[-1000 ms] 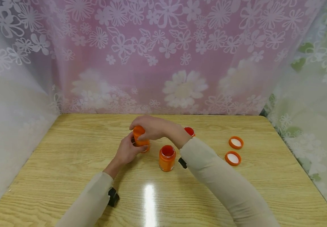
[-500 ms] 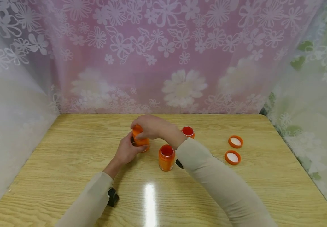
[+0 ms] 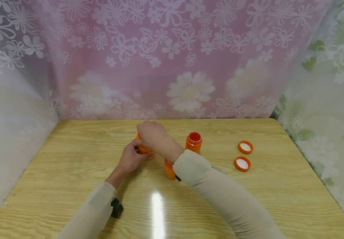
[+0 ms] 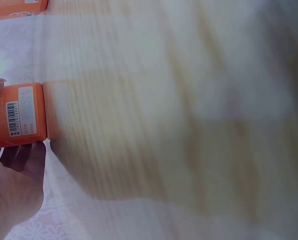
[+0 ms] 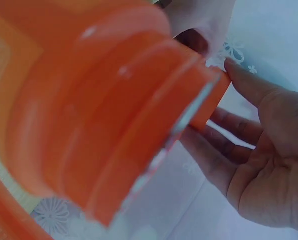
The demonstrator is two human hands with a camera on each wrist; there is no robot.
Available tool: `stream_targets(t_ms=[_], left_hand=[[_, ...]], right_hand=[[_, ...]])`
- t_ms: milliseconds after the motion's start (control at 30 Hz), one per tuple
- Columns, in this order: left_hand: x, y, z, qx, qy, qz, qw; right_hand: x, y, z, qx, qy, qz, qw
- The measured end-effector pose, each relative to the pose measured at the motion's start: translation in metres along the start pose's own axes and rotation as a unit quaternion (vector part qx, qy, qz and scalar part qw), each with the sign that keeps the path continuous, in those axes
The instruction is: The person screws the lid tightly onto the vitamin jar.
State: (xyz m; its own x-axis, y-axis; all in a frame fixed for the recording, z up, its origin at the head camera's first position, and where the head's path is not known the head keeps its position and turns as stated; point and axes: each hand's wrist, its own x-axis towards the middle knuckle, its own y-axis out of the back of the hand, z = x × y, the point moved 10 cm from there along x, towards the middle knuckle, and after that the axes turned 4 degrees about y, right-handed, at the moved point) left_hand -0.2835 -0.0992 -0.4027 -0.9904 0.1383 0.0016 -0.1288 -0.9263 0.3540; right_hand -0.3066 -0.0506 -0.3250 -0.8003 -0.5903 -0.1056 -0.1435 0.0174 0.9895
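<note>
An orange plastic jar [image 3: 145, 151] stands on the left-middle of the table. My left hand [image 3: 129, 158] grips its body low down, thumb on the near side. In the left wrist view the jar [image 4: 18, 112] shows a white barcode label. My right hand [image 3: 152, 134] comes across from above and holds the jar's orange lid [image 3: 137, 136], which it mostly covers. In the right wrist view, my right hand's [image 5: 259, 150] thumb and fingers are around the lid [image 5: 211, 100], partly behind a blurred uncapped jar [image 5: 98, 100].
Two uncapped orange jars stand close by: the nearer jar [image 3: 169, 170] is partly hidden by my right sleeve [image 3: 192, 166], the farther jar [image 3: 193, 146] shows a red inside. Two orange lids [image 3: 245, 152] [image 3: 242, 169] lie white side up at the right of the wooden table [image 3: 70, 166].
My right hand has turned about the lid, and its wrist has swung left and nearer. The forearm now covers part of the nearer jar and uncovers the farther one. The left hand keeps its grip.
</note>
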Motion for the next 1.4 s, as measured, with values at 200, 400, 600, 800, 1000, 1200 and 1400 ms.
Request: stream_targets(t_ms=[200,400,600,800,1000,1200,1400], left_hand=[[0.004,-0.002,-0.011,-0.007,0.001,-0.001,1.0000],[0.015,-0.004,-0.035,0.001,0.011,0.006,0.9999],[0.016,-0.004,-0.034,0.011,-0.002,0.009,0.9999],[0.016,-0.002,-0.032,0.027,-0.013,0.011,0.9995],[0.016,-0.004,-0.034,0.024,0.000,0.005,0.9997],[0.016,-0.003,-0.032,0.031,-0.005,0.010,0.9995],[0.015,-0.002,-0.032,0.016,-0.002,0.008,0.9998]], right_hand=[[0.001,-0.003,0.002,-0.010,-0.042,-0.007,0.9990],[0.001,-0.006,0.008,-0.002,-0.075,-0.012,0.9971],[0.002,-0.010,0.018,0.020,-0.077,-0.022,0.9966],[0.001,-0.002,0.004,0.036,0.061,-0.041,0.9967],[-0.006,-0.003,-0.007,0.031,0.170,-0.094,0.9804],[-0.005,-0.007,-0.002,0.057,0.152,-0.098,0.9819],[-0.003,-0.001,-0.001,0.024,0.069,-0.054,0.9959]])
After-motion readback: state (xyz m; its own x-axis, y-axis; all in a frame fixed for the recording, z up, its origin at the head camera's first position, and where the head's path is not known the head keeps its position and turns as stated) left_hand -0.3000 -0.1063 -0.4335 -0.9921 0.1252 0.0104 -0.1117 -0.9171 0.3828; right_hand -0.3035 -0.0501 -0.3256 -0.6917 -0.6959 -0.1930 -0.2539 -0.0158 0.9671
